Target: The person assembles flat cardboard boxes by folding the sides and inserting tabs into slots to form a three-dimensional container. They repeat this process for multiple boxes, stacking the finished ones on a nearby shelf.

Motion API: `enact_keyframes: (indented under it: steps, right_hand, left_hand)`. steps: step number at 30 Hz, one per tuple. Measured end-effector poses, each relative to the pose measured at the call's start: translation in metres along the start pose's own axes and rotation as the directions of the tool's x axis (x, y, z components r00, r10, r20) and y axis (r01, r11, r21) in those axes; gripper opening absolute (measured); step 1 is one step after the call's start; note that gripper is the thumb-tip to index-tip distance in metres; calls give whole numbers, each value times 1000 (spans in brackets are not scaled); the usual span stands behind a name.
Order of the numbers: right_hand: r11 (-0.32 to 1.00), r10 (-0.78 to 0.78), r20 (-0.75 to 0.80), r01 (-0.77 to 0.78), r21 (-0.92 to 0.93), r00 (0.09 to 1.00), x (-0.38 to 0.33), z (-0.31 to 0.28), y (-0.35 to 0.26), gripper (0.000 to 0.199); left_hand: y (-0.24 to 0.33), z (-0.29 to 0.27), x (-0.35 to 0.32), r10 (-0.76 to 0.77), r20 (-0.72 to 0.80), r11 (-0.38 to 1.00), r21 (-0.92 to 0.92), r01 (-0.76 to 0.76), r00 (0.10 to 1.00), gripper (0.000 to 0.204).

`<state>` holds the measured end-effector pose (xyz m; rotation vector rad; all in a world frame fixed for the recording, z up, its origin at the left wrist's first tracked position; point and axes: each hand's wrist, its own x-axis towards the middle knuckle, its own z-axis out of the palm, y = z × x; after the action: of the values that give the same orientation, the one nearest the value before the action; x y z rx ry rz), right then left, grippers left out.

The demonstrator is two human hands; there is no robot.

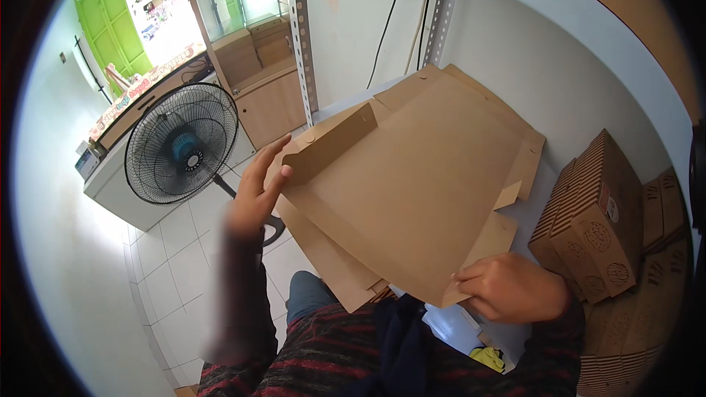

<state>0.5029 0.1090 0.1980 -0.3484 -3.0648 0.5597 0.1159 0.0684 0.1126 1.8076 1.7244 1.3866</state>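
Observation:
A large brown flat cardboard box blank (412, 169) lies tilted in front of me on further cardboard sheets (323, 246). Along its left side a long flap (334, 140) is folded up. My left hand (256, 190) is at the near end of that flap, thumb and fingers apart, the fingertips at its edge. At the near right corner my right hand (515, 287) pinches the blank's edge between thumb and curled fingers. Small side flaps (493, 239) with slits stick out along the right side.
Folded printed cardboard boxes (588, 220) are stacked at the right by the wall. A standing fan (184, 148) is at the left, before a glass-fronted cabinet (268, 95). A perforated metal shelf post (303, 51) rises behind the cardboard. A yellow-green item (488, 358) lies near my body.

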Motion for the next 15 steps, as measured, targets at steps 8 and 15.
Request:
enact_keyframes:
  steps: [8, 15]
  right_hand:
    - [989, 139, 251, -120, -92, 958, 1, -1, -2, 13]
    - [990, 141, 271, -127, -69, 952, 6, 17, 3, 14]
  left_hand:
    - [-8, 2, -9, -116, 113, 990, -72, 124, 987, 55]
    - [18, 25, 17, 311, 112, 842, 428, -328, 944, 35]
